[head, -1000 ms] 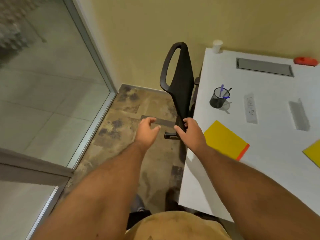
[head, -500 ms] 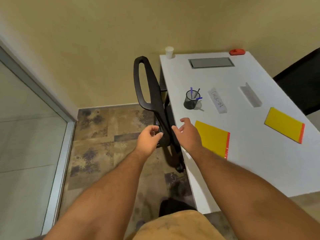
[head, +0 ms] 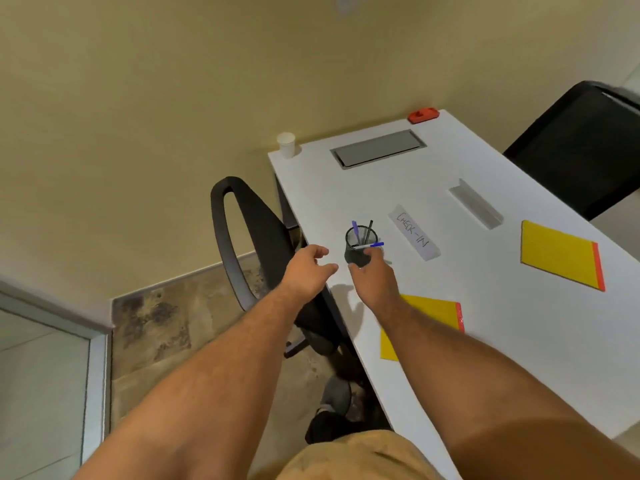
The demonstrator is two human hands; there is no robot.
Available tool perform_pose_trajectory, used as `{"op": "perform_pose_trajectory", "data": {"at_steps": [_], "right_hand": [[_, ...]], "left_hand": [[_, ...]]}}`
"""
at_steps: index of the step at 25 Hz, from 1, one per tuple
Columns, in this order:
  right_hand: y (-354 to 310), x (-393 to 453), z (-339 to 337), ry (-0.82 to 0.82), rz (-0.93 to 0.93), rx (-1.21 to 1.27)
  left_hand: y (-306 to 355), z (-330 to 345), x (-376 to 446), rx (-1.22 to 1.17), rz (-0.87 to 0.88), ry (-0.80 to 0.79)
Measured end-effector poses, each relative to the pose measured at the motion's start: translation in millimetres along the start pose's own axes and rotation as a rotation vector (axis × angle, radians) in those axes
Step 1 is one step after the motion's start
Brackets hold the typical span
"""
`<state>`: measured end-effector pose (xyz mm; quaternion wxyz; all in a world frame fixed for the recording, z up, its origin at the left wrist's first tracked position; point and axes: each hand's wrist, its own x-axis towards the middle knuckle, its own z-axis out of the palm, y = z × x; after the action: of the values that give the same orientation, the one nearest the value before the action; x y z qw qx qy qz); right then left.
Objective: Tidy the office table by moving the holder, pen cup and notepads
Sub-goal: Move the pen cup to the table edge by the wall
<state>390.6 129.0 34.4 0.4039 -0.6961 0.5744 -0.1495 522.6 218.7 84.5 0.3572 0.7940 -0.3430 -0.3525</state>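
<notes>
Reaching in for the black mesh pen cup [head: 358, 249], standing upright on the white tabletop [head: 346, 188] near its left edge, with a purple pen, a black pen and a blue-capped pen leaning out of it

Right hand [head: 375, 277] at the cup's near side, grip half open, fingers curled toward the mesh wall; touching or just short of it, cannot tell. Left hand [head: 308, 270] over the tabletop edge just left of the cup, grip open and empty, fingers loosely spread

Other things to move: white strip holder lettered CHECK-IN [head: 414, 237] lying flat just right of the cup; grey angled holder [head: 476, 208] farther right; yellow notepad with a red-orange edge [head: 429, 313] partly under the right forearm; second yellow notepad of the same kind [head: 561, 254] well apart, toward the far right

To do this step well, in my judgement:
- Wrap low and around the cup wall, not at the rim, as loose pens make it top-heavy
- Close the grip evenly from both sides; mesh probably light, so little squeeze needed
- Lift straight up and keep it upright, otherwise the blue-capped pen, lying almost across the rim, likely slides out
- Mind the CHECK-IN strip close by on the right when carrying across
- Steady with the left hand only if the cup tilts

Task barely begun: nothing looks shifted into an orderly place yet
</notes>
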Motion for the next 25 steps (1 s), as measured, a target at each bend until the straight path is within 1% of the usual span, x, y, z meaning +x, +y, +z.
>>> {"op": "perform_pose_trajectory", "data": {"at_steps": [5, 7, 9, 11, 13, 16, 21, 23, 25], "right_hand": [[-5, 65, 17, -0.208, 0.136, -0.034], [-4, 81, 22, -0.207, 0.173, -0.077], [-3, 88, 31, -0.135, 0.185, -0.091], [-10, 96, 33, -0.025, 0.177, -0.078], [-20, 104, 35, 0.076, 0.162, -0.097], [-48, 113, 45, 0.190, 0.145, -0.041], [-124, 119, 90, 0.365, 0.023, 0.168], [-166, 121, 115, 0.415, -0.014, 0.233], [-208, 123, 139, 0.440, -0.028, 0.232]], "left_hand": [[13, -34, 80, 0.069, -0.059, -0.066], [12, -42, 104, 0.102, -0.065, -0.078], [8, -47, 125, 0.214, -0.052, -0.107], [3, -53, 148, 0.302, -0.046, -0.136], [-2, -59, 168, 0.327, -0.047, -0.182], [-5, -72, 198, 0.370, 0.034, -0.259], [-4, -117, 250, 0.354, 0.186, -0.366], [-4, -149, 270, 0.300, 0.277, -0.432], [-9, -183, 290, 0.209, 0.376, -0.448]]}}
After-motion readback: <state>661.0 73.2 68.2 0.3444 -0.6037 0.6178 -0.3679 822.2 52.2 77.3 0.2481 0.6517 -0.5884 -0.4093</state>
